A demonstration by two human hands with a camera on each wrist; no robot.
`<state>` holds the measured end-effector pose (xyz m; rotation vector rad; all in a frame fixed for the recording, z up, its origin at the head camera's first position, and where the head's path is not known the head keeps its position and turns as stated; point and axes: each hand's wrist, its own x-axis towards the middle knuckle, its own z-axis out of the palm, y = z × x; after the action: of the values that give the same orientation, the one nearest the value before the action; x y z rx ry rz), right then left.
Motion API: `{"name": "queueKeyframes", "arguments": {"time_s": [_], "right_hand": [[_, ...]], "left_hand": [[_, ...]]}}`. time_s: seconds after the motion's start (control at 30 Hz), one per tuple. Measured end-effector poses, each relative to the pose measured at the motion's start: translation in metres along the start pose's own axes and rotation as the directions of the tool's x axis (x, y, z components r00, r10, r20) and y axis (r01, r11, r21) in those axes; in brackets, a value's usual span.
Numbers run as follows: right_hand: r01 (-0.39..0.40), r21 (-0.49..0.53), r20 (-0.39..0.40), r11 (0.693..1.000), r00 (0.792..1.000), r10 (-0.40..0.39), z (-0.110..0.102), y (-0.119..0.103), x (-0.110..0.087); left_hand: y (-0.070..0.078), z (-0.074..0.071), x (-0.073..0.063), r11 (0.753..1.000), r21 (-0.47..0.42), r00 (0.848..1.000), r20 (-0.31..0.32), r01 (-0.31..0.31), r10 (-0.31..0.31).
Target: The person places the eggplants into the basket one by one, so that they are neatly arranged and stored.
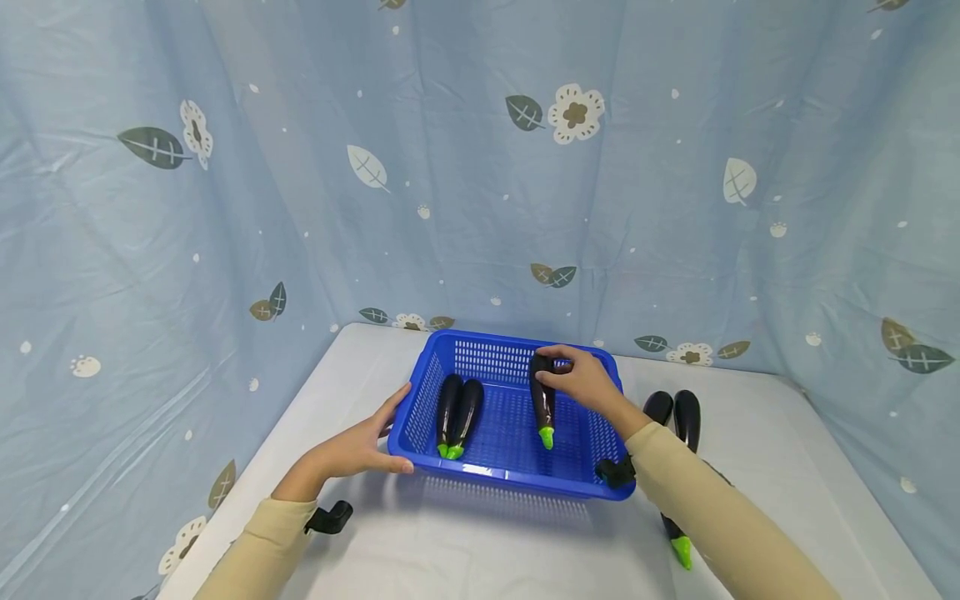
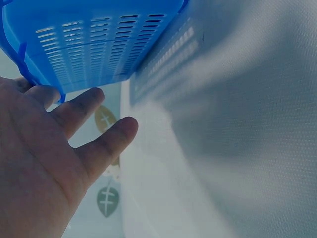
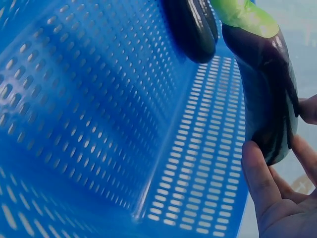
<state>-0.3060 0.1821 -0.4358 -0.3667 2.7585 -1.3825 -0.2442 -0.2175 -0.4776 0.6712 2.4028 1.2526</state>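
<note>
A blue perforated plastic basket (image 1: pixel 495 477) stands on the white table. My left hand (image 1: pixel 360 446) is at its left front corner, thumb near the front rim and fingers spread along the left rim; some fingers look straight in the left wrist view. My right hand (image 1: pixel 581 379) pinches a dark glossy eggplant (image 1: pixel 543 404) over the right half of the basket, gripping its rounded end, green stem end toward me. Whether this eggplant touches the basket floor I cannot tell. Two more eggplants (image 1: pixel 459 417) lie side by side at the left inside the basket.
Right of the basket, several eggplants (image 1: pixel 687 421) lie on the table (image 1: pixel 780 467), partly hidden by my right forearm. A blue patterned curtain (image 1: pixel 480 167) hangs behind and at the sides. Each wrist carries a black camera mount (image 1: pixel 330 517).
</note>
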Motion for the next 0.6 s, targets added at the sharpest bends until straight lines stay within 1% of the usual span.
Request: {"name": "queueKeyframes", "arguments": {"time_s": [0.2, 0.43, 0.6], "right_hand": [[-0.013, -0.018, -0.007, 1.000, 1.000, 0.013, 0.006, -0.004, 0.004], [-0.014, 0.004, 0.007, 1.000, 1.000, 0.014, 0.012, -0.008, 0.012], [-0.024, 0.000, 0.020, 1.000, 1.000, 0.024, 0.016, -0.008, 0.018]], "left_hand": [[0.001, 0.000, 0.001, 1.000, 0.007, 1.000, -0.002, 0.006, -0.006], [-0.001, 0.000, 0.001, 1.000, 0.003, 1.000, -0.004, 0.004, -0.004], [-0.002, 0.000, 0.001, 1.000, 0.007, 1.000, 0.001, 0.000, 0.000]]}}
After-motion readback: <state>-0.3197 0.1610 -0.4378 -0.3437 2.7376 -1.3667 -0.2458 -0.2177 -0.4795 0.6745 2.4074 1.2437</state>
